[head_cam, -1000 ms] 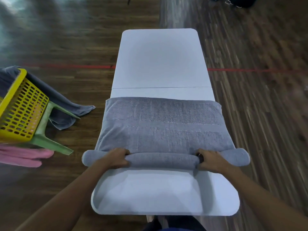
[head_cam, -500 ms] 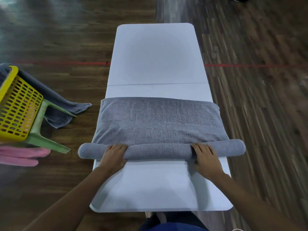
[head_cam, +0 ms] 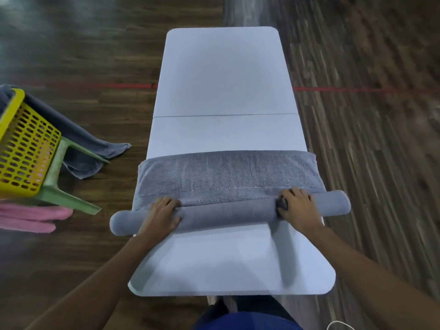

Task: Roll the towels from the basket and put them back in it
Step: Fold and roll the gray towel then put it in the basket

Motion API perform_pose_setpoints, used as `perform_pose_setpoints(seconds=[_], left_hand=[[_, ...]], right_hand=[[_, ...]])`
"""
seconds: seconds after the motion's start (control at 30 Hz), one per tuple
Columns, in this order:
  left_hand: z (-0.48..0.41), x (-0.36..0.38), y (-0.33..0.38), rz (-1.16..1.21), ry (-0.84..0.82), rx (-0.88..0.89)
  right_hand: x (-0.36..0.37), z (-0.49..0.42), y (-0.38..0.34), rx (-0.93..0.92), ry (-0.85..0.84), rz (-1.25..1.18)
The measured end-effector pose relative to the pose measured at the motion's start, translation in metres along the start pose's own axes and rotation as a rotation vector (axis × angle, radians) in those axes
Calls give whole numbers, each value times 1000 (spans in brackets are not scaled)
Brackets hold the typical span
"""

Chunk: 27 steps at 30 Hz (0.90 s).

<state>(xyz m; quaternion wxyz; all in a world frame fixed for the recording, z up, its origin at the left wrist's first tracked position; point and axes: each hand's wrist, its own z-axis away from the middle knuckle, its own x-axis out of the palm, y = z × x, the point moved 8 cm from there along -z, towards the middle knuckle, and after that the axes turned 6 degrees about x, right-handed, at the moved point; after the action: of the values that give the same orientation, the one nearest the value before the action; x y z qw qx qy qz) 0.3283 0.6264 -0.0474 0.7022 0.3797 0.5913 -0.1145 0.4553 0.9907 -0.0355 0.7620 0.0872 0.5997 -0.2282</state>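
L grip [head_cam: 164,216] & R grip [head_cam: 296,208] curl round grey terry towel roll [head_cam: 228,210] on white bench [head_cam: 221,79]; mid-roll, next prob needs even fwd push.

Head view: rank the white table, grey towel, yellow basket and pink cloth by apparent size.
1. white table
2. grey towel
3. yellow basket
4. pink cloth
The frame edge cuts off the last two, so their order is unsure.
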Motion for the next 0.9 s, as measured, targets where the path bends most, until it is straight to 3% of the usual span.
perform_pose_setpoints(seconds=[0.1, 0.27, 0.37, 0.5, 0.57, 0.6, 0.67, 0.73, 0.8, 0.9], left_hand=[[8, -6, 25, -70, 114, 19], [23, 10, 32, -142, -40, 55], [17, 10, 22, -111, -109, -28], [2, 10, 9, 104, -278, -147], [-2, 5, 4, 149, -236, -110], [-4, -2, 3, 108, -156, -62], [-4, -16, 7, -10, 47, -11], [-3, -22, 17, -79, 143, 6], [0, -16, 22, -124, 124, 2], [8, 6, 14, -186, -36, -43]], right_hand=[[-2, 14, -11, -94, 194, -70], [25, 30, -8, -240, 117, 25], [19, 23, -4, -196, 128, 21], [15, 3, -9, -110, -200, 37], [12, -4, -7, -85, -324, 4], [7, -7, -6, -72, -289, -13], [-9, -13, -5, -66, -19, -29], [-15, -8, -9, -81, 177, -44], [-6, -1, -11, -112, 173, -55], [17, 7, -10, -169, 61, 10]])
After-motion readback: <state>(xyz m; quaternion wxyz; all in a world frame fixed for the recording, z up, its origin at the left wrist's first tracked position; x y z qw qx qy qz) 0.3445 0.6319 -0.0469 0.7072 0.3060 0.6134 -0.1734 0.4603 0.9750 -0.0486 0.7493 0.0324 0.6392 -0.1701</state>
